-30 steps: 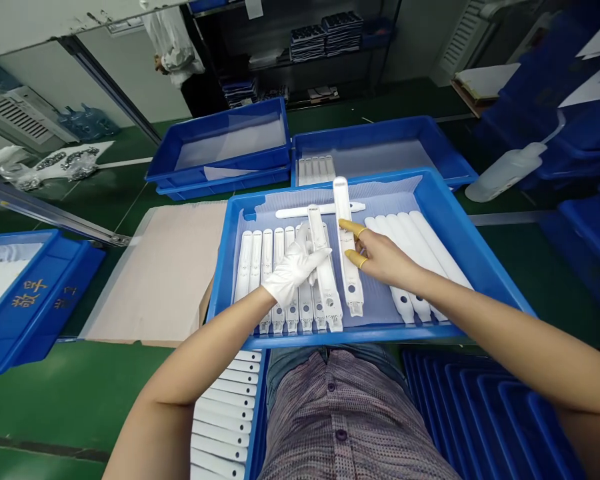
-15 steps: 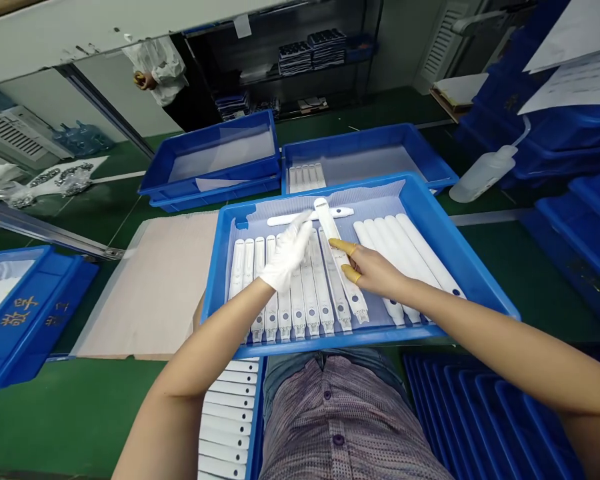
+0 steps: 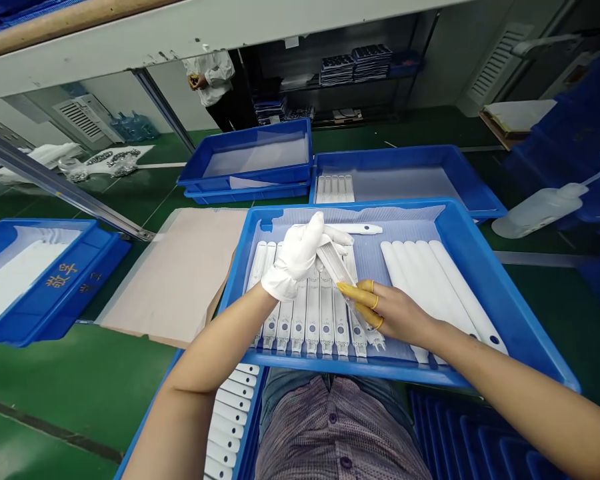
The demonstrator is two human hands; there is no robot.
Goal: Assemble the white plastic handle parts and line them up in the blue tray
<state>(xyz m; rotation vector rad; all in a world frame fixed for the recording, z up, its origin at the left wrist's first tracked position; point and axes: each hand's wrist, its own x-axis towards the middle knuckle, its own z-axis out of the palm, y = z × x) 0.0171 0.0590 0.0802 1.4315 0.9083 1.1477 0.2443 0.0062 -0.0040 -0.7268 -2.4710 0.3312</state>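
A slim white plastic strip (image 3: 333, 265) hangs tilted above a row of similar strips (image 3: 305, 313), pinched by the right hand (image 3: 387, 310), its yellow-cotted fingers closed on it. The curled, white-gloved left hand (image 3: 295, 261) meets its upper end; any grip there is hidden. Everything sits well inside the blue tray's rim (image 3: 485, 287), with rounded white bars (image 3: 430, 290) alongside on the right.

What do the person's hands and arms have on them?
The left hand wears a white fabric glove. The right hand has no glove, only yellow finger cots on several fingers. Both forearms are bare, with no sleeves showing.
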